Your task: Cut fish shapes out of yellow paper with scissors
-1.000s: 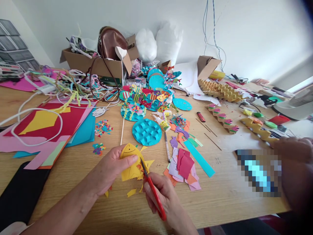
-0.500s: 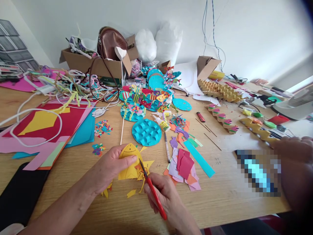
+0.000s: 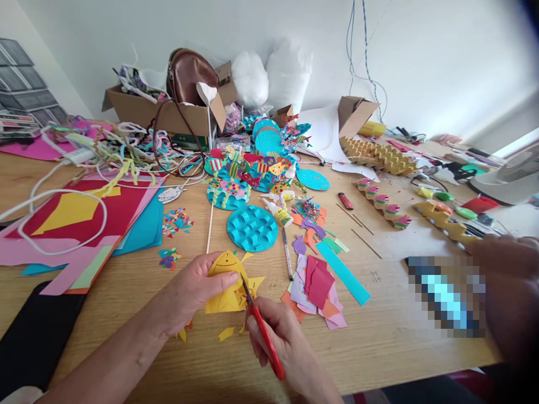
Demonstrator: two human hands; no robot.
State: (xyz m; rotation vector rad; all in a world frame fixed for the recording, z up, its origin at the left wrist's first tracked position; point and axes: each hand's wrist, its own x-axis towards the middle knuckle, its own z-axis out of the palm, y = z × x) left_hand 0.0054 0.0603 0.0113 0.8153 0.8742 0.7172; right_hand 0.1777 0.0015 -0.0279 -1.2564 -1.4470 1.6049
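Between the thumb and fingers of my left hand (image 3: 202,289) is a piece of yellow paper (image 3: 227,294) with a fish outline drawn on it. My right hand (image 3: 278,331) grips red-handled scissors (image 3: 266,339), their blades at the right edge of the paper. How far the blades are apart is hard to make out. Yellow offcuts (image 3: 226,334) lie on the table around and under the paper. Beyond it are a blue disc (image 3: 252,227) covered in curled paper strips and a wooden stick (image 3: 209,227).
Stacked coloured paper (image 3: 84,219) lies on the left with a white cable over it. Paper scraps (image 3: 314,286), a pen (image 3: 287,253) and glue bottles (image 3: 278,212) are near the middle. Another person's arm (image 3: 509,280) rests at the right, near a blurred-out device (image 3: 446,294).
The yellow paper and my left hand have shifted slightly right and down. A thin yellow strip that hung beside the scissors no longer shows there.
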